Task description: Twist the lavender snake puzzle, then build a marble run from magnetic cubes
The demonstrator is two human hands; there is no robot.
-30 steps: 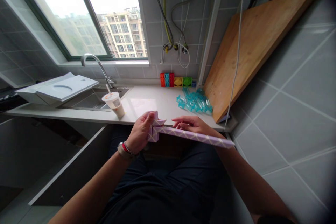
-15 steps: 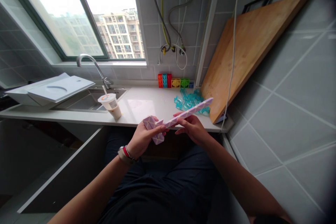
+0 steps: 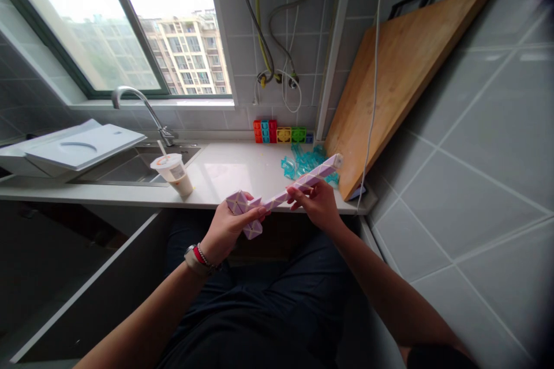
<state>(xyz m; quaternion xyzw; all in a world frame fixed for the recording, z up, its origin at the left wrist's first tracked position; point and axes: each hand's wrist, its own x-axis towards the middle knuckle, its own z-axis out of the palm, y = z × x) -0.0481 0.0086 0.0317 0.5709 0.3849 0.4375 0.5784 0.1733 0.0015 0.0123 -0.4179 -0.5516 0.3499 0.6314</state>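
A pink and white snake puzzle (image 3: pixel 277 200) of triangular segments is held between both hands, just over the counter's front edge. Its left end is folded into a compact, angular cluster, and my left hand (image 3: pixel 225 228) is closed round that part, thumb on top. From there a straight length slants up to the right. My right hand (image 3: pixel 318 204) pinches this straight length near its middle, and the far end sticks out past the fingers. Beyond that end lies a pile of crumpled, clear turquoise plastic pieces (image 3: pixel 298 164) on the counter.
A lidded drink cup with a straw (image 3: pixel 175 176) stands near the front edge of the white counter (image 3: pixel 216 170). Behind it are a sink (image 3: pixel 130 167), a faucet (image 3: pixel 142 101) and white boxes (image 3: pixel 82 147). Colourful blocks (image 3: pixel 283 134) line the wall. A wooden board (image 3: pixel 407 75) leans at right.
The right hand has slid a little along the straight length, which looks slightly turned. The left hand keeps its grip on the folded part. The whole view has shifted slightly.
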